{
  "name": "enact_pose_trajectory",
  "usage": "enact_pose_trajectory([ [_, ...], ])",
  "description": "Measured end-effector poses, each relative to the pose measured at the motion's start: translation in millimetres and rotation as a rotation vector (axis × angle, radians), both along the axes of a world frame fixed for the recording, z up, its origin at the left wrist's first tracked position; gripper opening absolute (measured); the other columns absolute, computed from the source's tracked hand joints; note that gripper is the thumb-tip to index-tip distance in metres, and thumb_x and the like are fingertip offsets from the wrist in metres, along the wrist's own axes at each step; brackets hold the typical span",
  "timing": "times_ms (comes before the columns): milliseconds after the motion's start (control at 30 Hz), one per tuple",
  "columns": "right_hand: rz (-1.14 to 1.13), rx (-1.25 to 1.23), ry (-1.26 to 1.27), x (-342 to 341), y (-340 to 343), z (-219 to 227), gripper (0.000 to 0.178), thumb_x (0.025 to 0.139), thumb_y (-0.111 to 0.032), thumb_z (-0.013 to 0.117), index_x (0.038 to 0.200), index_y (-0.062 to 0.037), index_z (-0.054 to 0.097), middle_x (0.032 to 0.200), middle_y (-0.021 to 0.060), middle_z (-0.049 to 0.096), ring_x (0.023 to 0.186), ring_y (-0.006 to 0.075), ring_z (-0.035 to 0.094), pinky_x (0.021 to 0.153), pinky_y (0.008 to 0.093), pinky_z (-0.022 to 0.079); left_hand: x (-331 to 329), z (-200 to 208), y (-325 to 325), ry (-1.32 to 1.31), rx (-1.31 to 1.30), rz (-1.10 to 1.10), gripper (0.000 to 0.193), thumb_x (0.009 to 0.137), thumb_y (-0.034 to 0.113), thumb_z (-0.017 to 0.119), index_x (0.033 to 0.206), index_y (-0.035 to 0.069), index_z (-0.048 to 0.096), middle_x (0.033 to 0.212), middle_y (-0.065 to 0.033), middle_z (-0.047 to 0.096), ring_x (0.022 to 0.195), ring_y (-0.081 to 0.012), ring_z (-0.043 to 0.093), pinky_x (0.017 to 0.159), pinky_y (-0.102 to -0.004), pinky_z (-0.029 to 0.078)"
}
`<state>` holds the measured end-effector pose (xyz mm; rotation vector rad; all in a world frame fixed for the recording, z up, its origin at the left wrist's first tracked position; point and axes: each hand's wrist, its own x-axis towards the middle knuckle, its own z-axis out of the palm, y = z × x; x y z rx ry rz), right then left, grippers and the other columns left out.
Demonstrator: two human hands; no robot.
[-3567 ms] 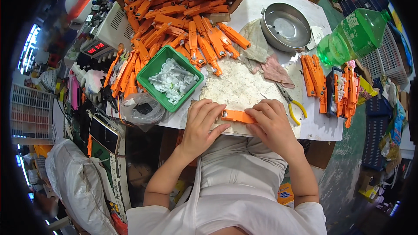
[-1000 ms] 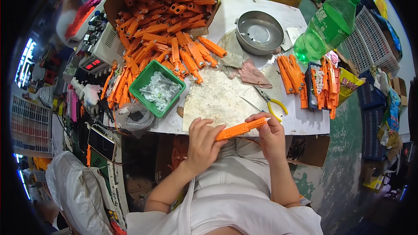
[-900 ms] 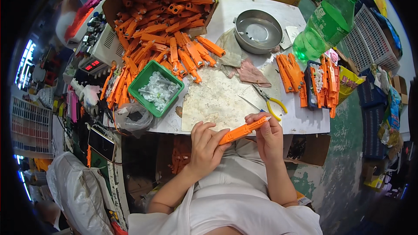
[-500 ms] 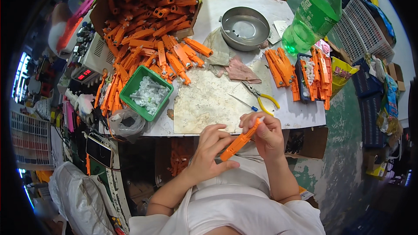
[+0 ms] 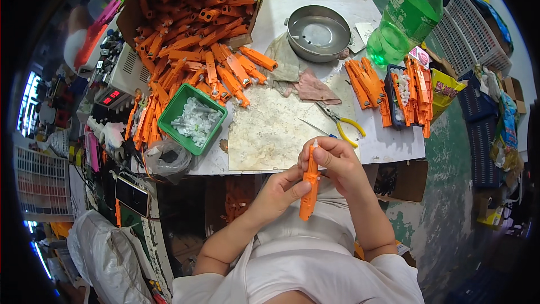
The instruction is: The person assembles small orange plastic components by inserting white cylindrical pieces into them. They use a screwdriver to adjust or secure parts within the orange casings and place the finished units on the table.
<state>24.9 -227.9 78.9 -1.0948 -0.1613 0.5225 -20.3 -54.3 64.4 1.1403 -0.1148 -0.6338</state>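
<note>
Your orange piece (image 5: 307,205) has swung from a slant to nearly upright in the picture since half a second ago, and your left hand (image 5: 281,192) has closed in on it. Your right hand (image 5: 336,160) grasps its upper end between thumb and fingers, a small white tip showing above them. Your left thumb and bent fingers grip it about midway; its lower end hangs free over your lap (image 5: 298,236), at the centre of the frame below the near edge of the white table (image 5: 388,149).

Just above your hands, you have open room on the pale worn board (image 5: 270,129). To its right, yellow-handled pliers (image 5: 338,119) and a thin pointed tool (image 5: 318,128) lie near your right hand. A green bin (image 5: 180,142) of white parts sits left of the board, by the table's near edge. Behind it, a heap of orange pieces (image 5: 208,56) spreads from a cardboard box (image 5: 129,19) at upper left, reaching the board's far edge. Pink cloth (image 5: 318,87) and a metal bowl (image 5: 315,53) border the board's far side. Toward the table's right edge stand a dark bin (image 5: 388,90) and a green bottle (image 5: 408,17).
</note>
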Motion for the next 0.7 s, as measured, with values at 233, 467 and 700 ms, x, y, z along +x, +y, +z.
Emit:
enact_pose_trajectory([
  [233,-0.349,-0.339,-0.301,-7,3,-2,0.026,0.097,-0.026,0.052,0.095,-0.0010,0.059,0.088,0.0056,0.059,0.078,0.0110,0.055,0.071,0.0257,0.045,1,-8,10,0.055,-0.148,-0.033,0.060,0.084,0.036,0.068,0.126,-0.003,0.049,0.108,-0.0093,0.059,0.104,-0.0184,0.056,0.092,-0.0325,0.043],
  [467,-0.881,-0.338,-0.269,-68,-61,-69,0.025,0.100,-0.028,0.045,0.092,-0.0056,0.049,0.070,-0.0034,0.038,0.052,0.0024,0.030,0.045,0.0197,0.022,4,-16,18,0.081,-0.312,0.159,0.056,0.086,0.037,0.065,0.124,-0.001,0.047,0.094,-0.0089,0.055,0.096,-0.0232,0.052,0.089,-0.0350,0.041],
  [700,-0.863,-0.981,0.050,-100,-102,-184,0.053,0.098,-0.043,0.041,0.124,0.0035,0.038,0.115,0.0201,0.050,0.105,0.0281,0.051,0.090,0.0347,0.039,9,-24,13,0.075,-0.355,0.198,0.053,0.087,0.037,0.063,0.122,0.000,0.049,0.093,-0.0087,0.055,0.097,-0.0235,0.051,0.092,-0.0354,0.039],
])
